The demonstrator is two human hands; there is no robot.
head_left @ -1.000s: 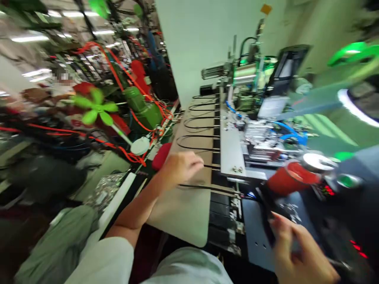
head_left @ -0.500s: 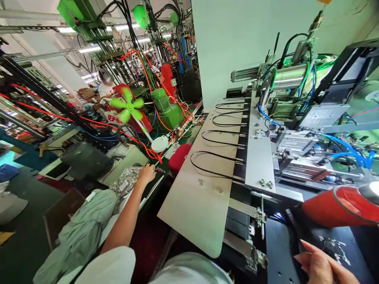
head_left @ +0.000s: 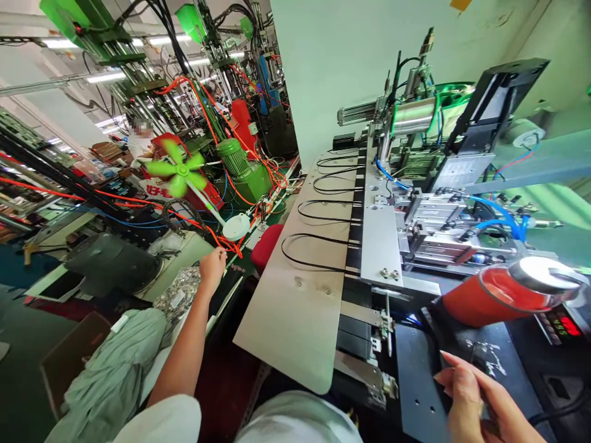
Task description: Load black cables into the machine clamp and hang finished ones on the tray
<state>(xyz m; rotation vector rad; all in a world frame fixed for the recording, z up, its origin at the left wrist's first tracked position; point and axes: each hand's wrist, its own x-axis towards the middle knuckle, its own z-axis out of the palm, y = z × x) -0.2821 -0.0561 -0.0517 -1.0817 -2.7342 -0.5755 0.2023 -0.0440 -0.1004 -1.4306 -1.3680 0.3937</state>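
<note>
My left hand [head_left: 212, 266] reaches out to the left, its fingers curled into a loose fist over a pile of small silvery parts [head_left: 178, 294]; what the fingers hold is hidden. My right hand [head_left: 475, 403] is at the lower right over the dark machine top [head_left: 415, 381]. Its fingers are closed round a black strip [head_left: 443, 335] that runs up toward a red cup [head_left: 489, 295] with a silver lid. Black cable loops [head_left: 314, 249] lie in a row on the beige plate [head_left: 295, 320] between my hands, their ends clamped in a black fixture track [head_left: 354, 227].
A machine with blue hoses and a metal cylinder [head_left: 429, 203] fills the right side. A green fan [head_left: 178, 171] on a white base, a red stool [head_left: 268, 245] and orange cables stand to the left. A grey-green cloth [head_left: 106, 375] lies at lower left. Another person [head_left: 138, 132] sits far back.
My left hand left the cable on the beige plate and swung left to the pile of parts, then closed and rose slightly. My right hand has risen back into view.
</note>
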